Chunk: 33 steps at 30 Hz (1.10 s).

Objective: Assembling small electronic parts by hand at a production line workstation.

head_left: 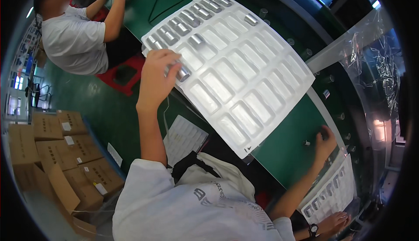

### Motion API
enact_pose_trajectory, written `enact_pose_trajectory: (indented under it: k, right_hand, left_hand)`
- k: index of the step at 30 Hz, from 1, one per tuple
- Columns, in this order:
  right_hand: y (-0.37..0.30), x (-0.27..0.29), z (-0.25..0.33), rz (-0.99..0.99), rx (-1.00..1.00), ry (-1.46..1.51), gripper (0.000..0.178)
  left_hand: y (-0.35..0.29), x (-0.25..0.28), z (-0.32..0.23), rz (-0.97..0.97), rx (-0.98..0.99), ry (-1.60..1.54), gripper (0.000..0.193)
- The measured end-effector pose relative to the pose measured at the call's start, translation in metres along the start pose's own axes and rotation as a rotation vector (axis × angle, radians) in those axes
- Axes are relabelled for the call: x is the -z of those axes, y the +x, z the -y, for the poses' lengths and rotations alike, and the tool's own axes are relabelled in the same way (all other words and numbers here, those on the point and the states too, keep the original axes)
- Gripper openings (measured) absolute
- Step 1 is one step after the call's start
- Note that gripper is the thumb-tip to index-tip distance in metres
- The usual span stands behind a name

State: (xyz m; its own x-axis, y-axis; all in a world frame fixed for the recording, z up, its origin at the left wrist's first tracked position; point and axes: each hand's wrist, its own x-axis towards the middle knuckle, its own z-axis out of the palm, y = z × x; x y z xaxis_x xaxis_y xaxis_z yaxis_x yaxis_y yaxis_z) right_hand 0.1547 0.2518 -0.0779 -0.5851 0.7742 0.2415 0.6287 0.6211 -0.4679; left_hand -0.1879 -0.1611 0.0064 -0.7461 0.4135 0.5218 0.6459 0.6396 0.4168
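A white plastic tray (pixel 244 79) with rows of oblong pockets lies tilted across the green table. My left hand (pixel 158 76) is at its left edge, fingers curled round a silver metal cylinder (pixel 183 73) at a pocket. More silver cylinders (pixel 189 18) fill the tray's far-left row. One loose cylinder (pixel 197 40) sits a row further in, and another (pixel 251 19) lies near the far corner. To the right of the tray, my right hand (pixel 325 145) is closed around something dark, mostly hidden by the fingers. Beside it on the table is a small metal cylinder (pixel 307 143).
A curved rail with several small cylinders (pixel 340 116) runs along the right. Another person's hand (pixel 334 223) with a watch is by a second tray (pixel 331 193). A seated person (pixel 74 42) works at far left. Cardboard boxes (pixel 56 149) are stacked at left; another tray (pixel 185 138) lies below.
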Motion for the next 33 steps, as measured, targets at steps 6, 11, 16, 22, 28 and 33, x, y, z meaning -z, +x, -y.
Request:
enact_pose_trajectory:
  k: [6, 11, 16, 22, 28, 33]
  right_hand:
    - [-0.017, 0.015, 0.008, -0.003, 0.087, -0.014, 0.028]
    - [-0.041, 0.028, 0.031, -0.482, -0.029, 0.571, 0.023]
    - [-0.050, 0.020, 0.084, -0.088, -0.154, 1.359, 0.028]
    - [-0.069, 0.028, 0.109, -0.039, -0.246, 1.570, 0.039]
    - [-0.073, 0.032, 0.089, 0.086, -0.101, 1.499, 0.036]
    - [-0.081, 0.029, 0.080, 0.115, -0.148, 1.690, 0.033]
  left_hand:
    - [-0.012, 0.005, -0.022, 0.165, -0.055, 0.011, 0.033]
    - [-0.001, -0.015, -0.009, 0.147, -0.125, -0.015, 0.037]
    - [-0.010, 0.009, -0.003, -0.033, -0.124, 0.121, 0.029]
    - [-0.034, -0.027, -0.075, -0.099, 0.171, -0.984, 0.033]
    - [-0.078, -0.067, -0.181, 0.561, 0.312, -1.591, 0.033]
    - [-0.087, -0.078, -0.220, 0.797, 0.475, -1.674, 0.030]
